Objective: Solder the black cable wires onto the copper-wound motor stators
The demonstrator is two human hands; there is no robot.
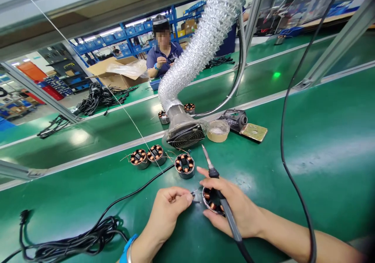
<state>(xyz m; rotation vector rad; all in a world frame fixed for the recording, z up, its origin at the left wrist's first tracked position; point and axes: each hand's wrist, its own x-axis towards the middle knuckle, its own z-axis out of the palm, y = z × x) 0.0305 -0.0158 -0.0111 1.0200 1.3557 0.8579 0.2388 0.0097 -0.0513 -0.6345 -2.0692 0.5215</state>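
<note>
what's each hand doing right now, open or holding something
Left hand: closed, pinching a thin wire at its fingertips.
Right hand: closed on a soldering iron, also steadying a copper-wound motor part.

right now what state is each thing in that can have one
left hand: pinched shut on a thin wire end
right hand: grip shut on soldering iron, tip up, off the work
held stator: flat on bench, cradled by the right hand
three stators: upright, loose wires out
fume duct: mouth facing the work
paste tub: open, no lid
black cable: bundled, loose
</note>
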